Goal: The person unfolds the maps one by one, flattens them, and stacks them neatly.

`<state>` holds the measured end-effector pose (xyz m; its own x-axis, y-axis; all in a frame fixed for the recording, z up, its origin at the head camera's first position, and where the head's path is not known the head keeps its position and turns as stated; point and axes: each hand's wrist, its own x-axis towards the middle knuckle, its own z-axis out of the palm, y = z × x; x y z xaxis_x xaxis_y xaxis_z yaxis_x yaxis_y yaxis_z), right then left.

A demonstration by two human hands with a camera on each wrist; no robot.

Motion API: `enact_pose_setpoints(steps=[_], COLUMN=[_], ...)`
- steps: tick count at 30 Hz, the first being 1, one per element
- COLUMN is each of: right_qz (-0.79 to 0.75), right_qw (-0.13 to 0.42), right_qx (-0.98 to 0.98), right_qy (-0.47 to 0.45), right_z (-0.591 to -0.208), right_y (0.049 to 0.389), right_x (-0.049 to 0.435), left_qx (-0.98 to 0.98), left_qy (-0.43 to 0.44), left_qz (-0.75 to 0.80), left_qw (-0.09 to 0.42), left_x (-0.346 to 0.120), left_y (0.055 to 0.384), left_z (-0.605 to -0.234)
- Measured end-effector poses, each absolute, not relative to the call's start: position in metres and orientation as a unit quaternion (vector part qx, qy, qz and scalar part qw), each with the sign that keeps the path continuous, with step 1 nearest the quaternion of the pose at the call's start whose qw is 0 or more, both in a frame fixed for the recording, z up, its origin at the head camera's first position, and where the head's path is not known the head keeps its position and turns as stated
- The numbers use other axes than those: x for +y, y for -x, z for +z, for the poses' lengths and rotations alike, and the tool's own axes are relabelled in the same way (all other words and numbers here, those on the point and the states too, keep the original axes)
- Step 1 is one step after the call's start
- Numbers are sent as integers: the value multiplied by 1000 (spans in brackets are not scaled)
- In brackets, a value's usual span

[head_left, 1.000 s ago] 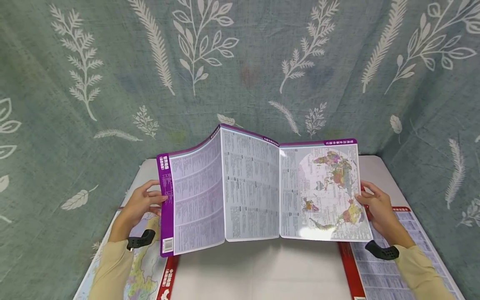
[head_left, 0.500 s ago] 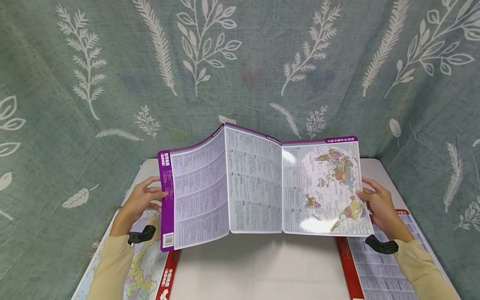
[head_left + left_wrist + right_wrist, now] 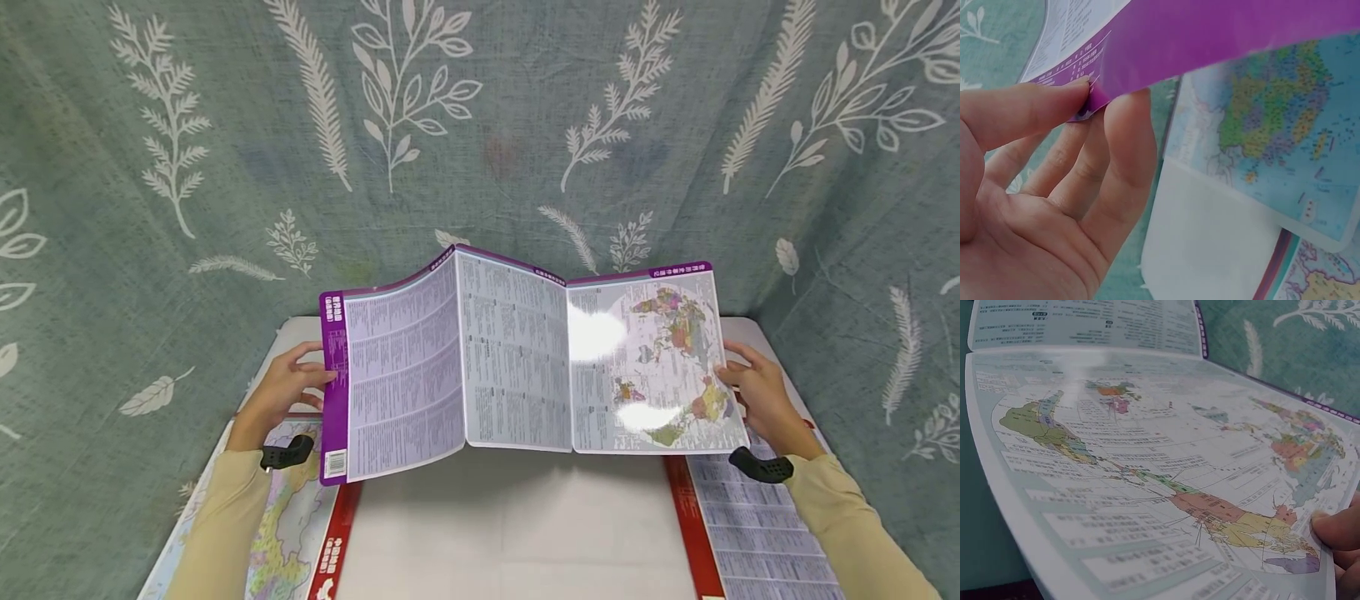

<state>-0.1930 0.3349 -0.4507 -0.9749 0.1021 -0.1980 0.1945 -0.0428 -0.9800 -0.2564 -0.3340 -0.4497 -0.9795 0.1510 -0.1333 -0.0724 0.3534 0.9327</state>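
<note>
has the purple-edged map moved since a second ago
Yes, the purple-edged map has shifted slightly upward in the head view, judged against the far corners of the table.

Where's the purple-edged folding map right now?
In the head view, the purple-edged folding map is mid-frame, held up above the white table between the left hand and right hand.

Glare on the glossy map sheet [image 3: 517, 358], soft shadow on the table [image 3: 510, 542], dimmer wrist views.

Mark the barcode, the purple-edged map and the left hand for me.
Barcode [image 3: 335, 463]: head view, middle of its stripes.
Purple-edged map [image 3: 516, 358]: head view, middle panel.
Left hand [image 3: 283, 388]: head view, middle of the hand.
</note>
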Motion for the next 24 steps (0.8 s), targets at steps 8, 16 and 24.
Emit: enact_pose_setpoints(steps=[8, 16, 24], right_qz=[-713, -707, -706], right_qw=[28, 18, 26], right_qx=[690, 695, 694], right_qy=[-124, -129, -137], right_z=[-450, -449, -448], right_y=[206, 213, 218], right_x=[344, 353, 361], left_qx=[827, 834, 844], left_qy=[-4, 17, 23], left_qz=[555, 546, 531], left_qw=[91, 78, 76], left_x=[-334, -332, -329], left_y=[271, 281, 288], left_z=[-449, -450, -447])
